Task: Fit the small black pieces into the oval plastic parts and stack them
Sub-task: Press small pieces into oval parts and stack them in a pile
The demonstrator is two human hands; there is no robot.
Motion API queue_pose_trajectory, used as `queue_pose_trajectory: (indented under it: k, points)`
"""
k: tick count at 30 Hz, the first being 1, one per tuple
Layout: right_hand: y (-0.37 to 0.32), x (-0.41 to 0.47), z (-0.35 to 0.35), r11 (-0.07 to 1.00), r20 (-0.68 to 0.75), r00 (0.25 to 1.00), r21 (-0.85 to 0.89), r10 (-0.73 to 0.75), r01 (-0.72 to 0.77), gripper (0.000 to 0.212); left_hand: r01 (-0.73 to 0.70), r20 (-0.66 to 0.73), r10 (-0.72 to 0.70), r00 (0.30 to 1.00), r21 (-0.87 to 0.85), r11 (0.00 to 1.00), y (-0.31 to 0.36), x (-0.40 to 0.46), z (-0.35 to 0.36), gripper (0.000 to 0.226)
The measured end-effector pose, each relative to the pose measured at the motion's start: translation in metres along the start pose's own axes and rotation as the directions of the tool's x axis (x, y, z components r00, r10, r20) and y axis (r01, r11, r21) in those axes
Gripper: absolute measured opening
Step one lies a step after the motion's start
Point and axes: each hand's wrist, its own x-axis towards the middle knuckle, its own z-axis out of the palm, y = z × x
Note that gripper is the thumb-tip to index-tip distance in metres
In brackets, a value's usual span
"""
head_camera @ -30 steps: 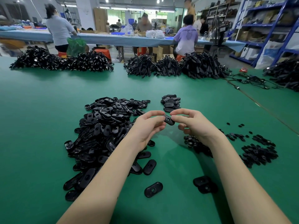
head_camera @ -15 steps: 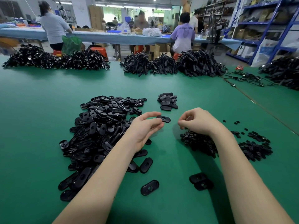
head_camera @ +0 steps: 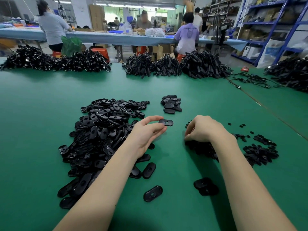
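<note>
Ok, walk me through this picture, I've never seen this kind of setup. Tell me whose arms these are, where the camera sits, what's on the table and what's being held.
There is no machine here: a person works with bare hands, and the one camera sits on their head, looking forward and down. The left hand pinches an oval plastic part above the green table. The right hand reaches down, fingers curled, into a pile of small black pieces; whether it has picked one up is hidden. To the left lies a big heap of oval parts, and farther back a small stack, apparently finished ones. Bundles of black cables line the far edge. Other people work at another table behind.
</note>
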Motion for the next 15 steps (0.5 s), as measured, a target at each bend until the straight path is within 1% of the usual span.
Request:
queue_pose_trajectory:
  k: [2, 3, 4, 5, 6, 7, 8, 9, 11, 12, 13, 15]
  points:
    - [0.002, 0.002, 0.002, 1.0, 0.006, 1.0, 0.001, -0.01, 0.01, 0.008, 0.002, 0.0, -0.002, 1.0, -0.002, 1.0, -0.001, 0.0, 0.0, 0.022]
    - [0.003, 0.003, 0.002, 0.999, 0.008, 1.0, 0.031, -0.027, 0.027, 0.006, 0.002, -0.002, -0.002, 1.0, -0.003, 1.0, -0.001, 0.0, 0.0, 0.022]
    - [0.004, 0.005, 0.003, 0.992, 0.01, 0.998, 0.114, -0.058, 0.056, 0.004, 0.002, -0.002, -0.002, 1.0, -0.003, 1.0, -0.001, 0.0, 0.0, 0.022]
    - [0.004, 0.006, 0.003, 0.961, 0.016, 0.995, 0.262, -0.095, 0.087, 0.005, 0.001, -0.003, -0.001, 1.0, -0.004, 1.0, -0.001, 0.0, 0.0, 0.022]
    - [0.003, 0.005, 0.003, 0.892, 0.027, 0.992, 0.441, -0.127, 0.102, 0.006, 0.002, -0.003, -0.002, 1.0, -0.006, 1.0, -0.001, 0.0, 0.0, 0.022]
    - [0.002, 0.004, 0.003, 0.8, 0.04, 0.989, 0.593, -0.146, 0.094, 0.008, 0.002, -0.003, -0.002, 1.0, -0.011, 1.0, -0.001, 0.001, 0.0, 0.022]
    - [0.001, 0.003, 0.003, 0.713, 0.05, 0.986, 0.697, -0.156, 0.077, 0.01, 0.001, 0.0, -0.001, 1.0, -0.017, 1.0, 0.0, 0.001, 0.0, 0.022]
    - [0.0, 0.003, 0.002, 0.64, 0.056, 0.985, 0.766, -0.163, 0.063, 0.011, 0.0, 0.003, 0.0, 1.0, -0.021, 1.0, 0.0, 0.001, -0.001, 0.022]
    - [-0.003, 0.003, 0.003, 0.521, 0.063, 0.982, 0.853, -0.18, 0.041, 0.009, -0.004, 0.006, 0.004, 1.0, -0.022, 1.0, 0.001, 0.001, -0.002, 0.022]
    - [-0.005, 0.003, 0.003, 0.477, 0.066, 0.98, 0.878, -0.187, 0.032, 0.008, -0.005, 0.007, 0.006, 1.0, -0.023, 1.0, 0.001, 0.001, -0.002, 0.022]
    - [-0.006, 0.004, 0.004, 0.448, 0.069, 0.979, 0.894, -0.191, 0.025, 0.007, -0.007, 0.009, 0.007, 1.0, -0.025, 1.0, 0.001, 0.001, -0.002, 0.022]
    - [-0.009, 0.003, 0.005, 0.425, 0.073, 0.979, 0.905, -0.191, 0.015, 0.009, -0.012, 0.019, 0.013, 1.0, -0.03, 0.999, 0.001, 0.001, -0.002, 0.022]
